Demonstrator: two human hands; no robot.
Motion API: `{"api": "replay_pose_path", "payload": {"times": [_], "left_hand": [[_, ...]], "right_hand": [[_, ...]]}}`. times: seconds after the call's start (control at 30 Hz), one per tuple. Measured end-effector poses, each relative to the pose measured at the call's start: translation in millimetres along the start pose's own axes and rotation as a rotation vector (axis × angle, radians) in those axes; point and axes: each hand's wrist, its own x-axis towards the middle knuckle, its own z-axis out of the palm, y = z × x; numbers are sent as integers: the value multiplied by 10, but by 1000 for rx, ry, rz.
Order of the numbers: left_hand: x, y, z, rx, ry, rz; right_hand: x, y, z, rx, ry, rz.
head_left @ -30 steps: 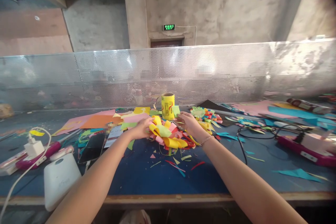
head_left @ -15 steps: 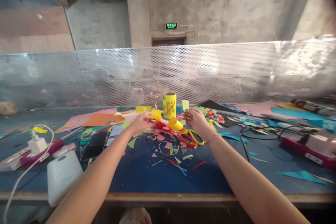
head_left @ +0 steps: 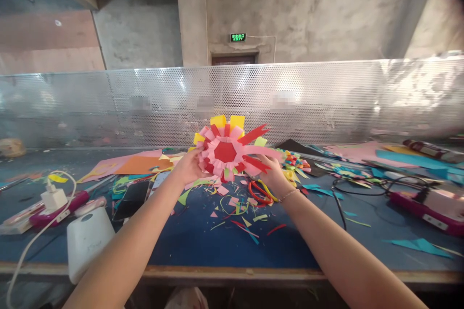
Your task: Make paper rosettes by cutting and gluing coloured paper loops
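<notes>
A paper rosette (head_left: pixel 226 151) with a red centre, pink and yellow loops and red and pink tails is held up above the table, its face toward me. My left hand (head_left: pixel 190 166) grips its left edge. At the right, my right hand (head_left: pixel 271 170) is closed by the tails, with a light green paper piece (head_left: pixel 260 141) beside its fingers. Red-handled scissors (head_left: pixel 260 194) and a yellow handle lie under my right hand. Small paper scraps (head_left: pixel 237 204) are scattered below the rosette.
A white device (head_left: pixel 90 241), a phone (head_left: pixel 132 199) and a magenta power strip (head_left: pixel 60 212) lie at the left. Orange paper (head_left: pixel 138 164) is further back. Another magenta strip (head_left: pixel 422 213) with black cables is at the right. A perforated metal screen (head_left: pixel 155 101) stands behind.
The rosette has been raised and turned so its red centre faces me, and it now hides the yellow roll behind it. My left hand has closed on its edge.
</notes>
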Motion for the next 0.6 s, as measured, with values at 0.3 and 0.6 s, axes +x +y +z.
{"api": "replay_pose_path", "payload": {"times": [0.3,0.6], "left_hand": [[57,-178,76,56,268,-79],[99,-270,100,256,379,-42]], "right_hand": [[-139,0,218,174,187,149],[-37,138,169,180,214,201]]}}
